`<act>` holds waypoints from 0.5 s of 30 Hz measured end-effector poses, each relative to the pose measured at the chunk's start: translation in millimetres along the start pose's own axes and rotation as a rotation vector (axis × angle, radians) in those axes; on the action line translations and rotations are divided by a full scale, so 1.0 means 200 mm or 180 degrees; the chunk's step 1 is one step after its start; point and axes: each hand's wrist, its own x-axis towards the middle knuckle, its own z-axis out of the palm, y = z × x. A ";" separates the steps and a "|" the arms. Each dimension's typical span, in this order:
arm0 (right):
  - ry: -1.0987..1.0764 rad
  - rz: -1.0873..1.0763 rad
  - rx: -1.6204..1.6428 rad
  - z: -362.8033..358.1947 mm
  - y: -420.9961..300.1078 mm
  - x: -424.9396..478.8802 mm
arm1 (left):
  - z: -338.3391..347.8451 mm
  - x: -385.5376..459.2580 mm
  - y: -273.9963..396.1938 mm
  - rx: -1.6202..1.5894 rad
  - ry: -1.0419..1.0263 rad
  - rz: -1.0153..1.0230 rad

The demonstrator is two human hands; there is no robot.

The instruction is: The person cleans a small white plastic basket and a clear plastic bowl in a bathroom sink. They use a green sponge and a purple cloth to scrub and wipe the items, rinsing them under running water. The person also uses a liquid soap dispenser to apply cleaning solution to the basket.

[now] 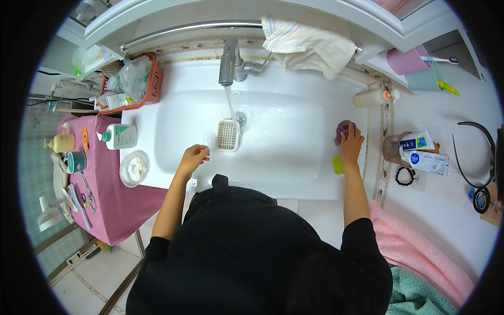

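Note:
Over the front of the white sink, my left hand hovers with loosely curled fingers and nothing visible in it. Ahead and to its right, a cream slotted soap dish lies on the basin floor beside the drain. Water runs from the chrome faucet onto the dish's right edge. On the sink's right ledge, my right hand grips a crumpled purple cloth. A yellow-green block, perhaps soap, is partly hidden by my right wrist.
At left stand an orange basket, a CeraVe pump bottle and a clear round container. A beige pump bottle and a cup with tubes are at right. A white towel hangs from the metal rail.

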 end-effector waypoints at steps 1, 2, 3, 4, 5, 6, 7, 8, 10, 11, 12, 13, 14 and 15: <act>0.0078 0.0066 -0.0132 0.05 0.08 0.03 | -0.01 -0.01 -0.01 -0.0071 0.0036 -0.0067; 0.0155 0.0136 -0.0265 0.10 0.15 0.09 | -0.01 -0.01 -0.02 -0.0140 0.0070 -0.0134; 0.0183 0.0211 -0.0387 0.16 0.20 0.10 | 0.00 -0.01 -0.03 -0.0182 0.0066 -0.0164; -0.0086 0.0966 -0.0383 0.15 0.12 0.18 | 0.00 -0.02 -0.02 -0.0239 0.0083 -0.0179; -0.0058 0.0708 -0.0297 0.20 0.04 0.19 | 0.00 -0.02 -0.02 -0.0291 0.0095 -0.0191; -0.0021 0.0485 -0.0239 0.24 -0.01 0.18 | 0.02 -0.01 0.00 -0.0359 0.0080 -0.0202; 0.0021 0.0226 -0.0178 0.26 -0.07 0.18 | 0.03 -0.01 0.01 -0.0457 0.0087 -0.0209; 0.0145 -0.0121 -0.0018 0.26 -0.12 0.15 | 0.04 -0.01 0.03 -0.0552 0.0091 -0.0217; 0.0200 -0.0566 0.0468 0.23 -0.10 0.12 | 0.02 -0.03 0.03 -0.0636 0.0134 -0.0173; 0.0125 -0.0174 0.0336 0.19 -0.05 0.16 | 0.00 -0.04 0.03 -0.0681 0.0159 -0.0152; 0.0043 0.0221 0.0213 0.14 0.00 0.19 | -0.01 -0.08 0.05 -0.0642 0.0263 -0.0145; -0.0043 0.0612 0.0092 0.12 0.02 0.22 | -0.04 -0.09 0.03 -0.0625 0.0335 -0.0158; 0.0210 0.0798 0.0049 0.13 0.00 0.25 | -0.07 -0.08 -0.01 -0.0612 0.0409 -0.0172; 0.0058 0.0554 0.0175 0.17 -0.02 0.23 | -0.08 -0.06 -0.03 -0.0576 0.0443 -0.0188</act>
